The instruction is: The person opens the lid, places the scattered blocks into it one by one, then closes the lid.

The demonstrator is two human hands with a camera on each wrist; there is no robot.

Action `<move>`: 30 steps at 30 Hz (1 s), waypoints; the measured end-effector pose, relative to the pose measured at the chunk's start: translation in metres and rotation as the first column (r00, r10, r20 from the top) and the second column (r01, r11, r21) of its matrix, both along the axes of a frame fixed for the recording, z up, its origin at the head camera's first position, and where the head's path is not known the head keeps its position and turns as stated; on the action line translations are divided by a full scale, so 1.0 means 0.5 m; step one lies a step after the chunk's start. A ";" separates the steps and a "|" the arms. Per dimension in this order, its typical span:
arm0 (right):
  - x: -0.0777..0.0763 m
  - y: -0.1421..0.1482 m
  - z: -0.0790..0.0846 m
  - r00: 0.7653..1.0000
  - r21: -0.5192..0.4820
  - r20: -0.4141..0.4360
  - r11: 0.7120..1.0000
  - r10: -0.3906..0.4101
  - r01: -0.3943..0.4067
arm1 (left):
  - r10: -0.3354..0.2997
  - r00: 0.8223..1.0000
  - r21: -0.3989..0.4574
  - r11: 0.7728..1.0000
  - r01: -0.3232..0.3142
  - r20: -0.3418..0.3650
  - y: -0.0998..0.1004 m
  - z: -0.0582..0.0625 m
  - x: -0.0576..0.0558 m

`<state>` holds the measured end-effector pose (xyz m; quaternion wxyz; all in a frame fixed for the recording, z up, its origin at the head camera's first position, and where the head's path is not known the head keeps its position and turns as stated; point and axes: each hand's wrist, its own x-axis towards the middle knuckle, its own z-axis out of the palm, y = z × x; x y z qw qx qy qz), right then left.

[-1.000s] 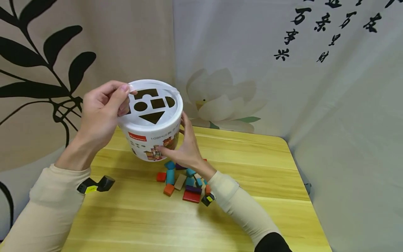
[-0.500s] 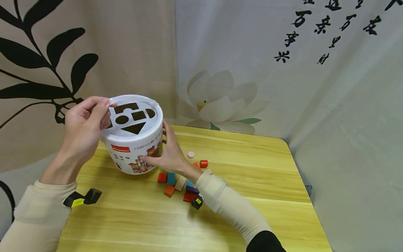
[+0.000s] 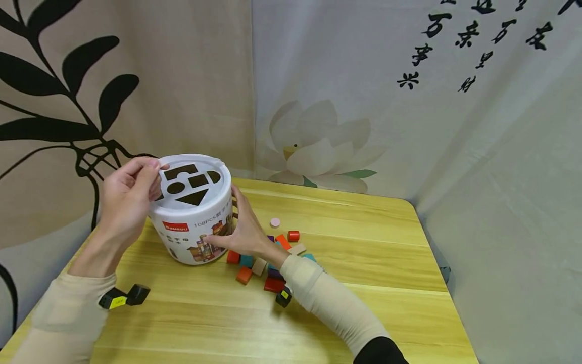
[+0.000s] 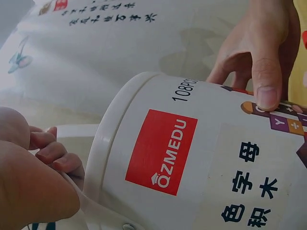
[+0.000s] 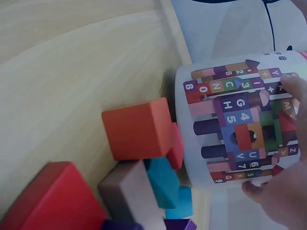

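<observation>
One "QZMEDU", "108PCS" tub (image 3: 191, 215), clasped by right fingers (image 3: 241, 202); left fingers (image 4: 69, 164) grip handle (image 4: 103, 214).

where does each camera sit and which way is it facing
Head: on the head, facing forward and down at the bucket, blocks and table; left hand, right hand and sleeves show.
Left wrist: on that wrist, facing the bucket's red label; parts of both hands show.
Right wrist: on that wrist, facing the bucket's printed side and blocks; part of the right hand shows.
Shared: head and right wrist both show bucket, blocks, right hand.
</observation>
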<state>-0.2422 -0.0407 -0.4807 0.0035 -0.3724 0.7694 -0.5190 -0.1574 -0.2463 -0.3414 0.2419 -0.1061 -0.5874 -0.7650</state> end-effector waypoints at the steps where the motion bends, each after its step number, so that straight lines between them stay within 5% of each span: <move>1: -0.001 0.001 -0.004 1.000 0.003 0.002 1.000 0.002 -0.002 | -0.004 1.000 0.009 1.000 0.004 0.002 0.001 -0.003 -0.001; 10: -0.005 0.008 -0.024 1.000 -0.007 0.001 1.000 0.024 -0.024 | -0.012 1.000 0.037 0.999 0.013 -0.001 0.008 -0.022 0.003; 23: -0.013 0.020 -0.032 0.999 -0.014 -0.030 0.999 0.032 -0.033 | 0.085 0.996 -0.127 0.988 -0.085 -0.011 0.017 -0.031 0.001; 25: -0.014 0.020 -0.034 0.999 -0.020 -0.029 0.999 0.036 -0.037 | 0.171 0.985 -0.249 0.955 -0.163 0.009 0.018 -0.031 0.001; 27: -0.014 0.022 -0.036 0.999 -0.020 -0.027 0.999 0.037 -0.038 | 0.263 0.965 -0.400 0.886 -0.235 0.015 0.018 -0.030 0.003; 28: -0.014 0.022 -0.036 0.999 -0.019 -0.024 0.999 0.036 -0.036 | 0.307 0.952 -0.482 0.834 -0.268 0.002 0.018 -0.029 0.004; 30: -0.014 0.024 -0.037 0.999 -0.019 -0.018 0.999 0.035 -0.036 | 0.374 0.921 -0.646 0.677 -0.354 -0.113 0.019 -0.027 0.000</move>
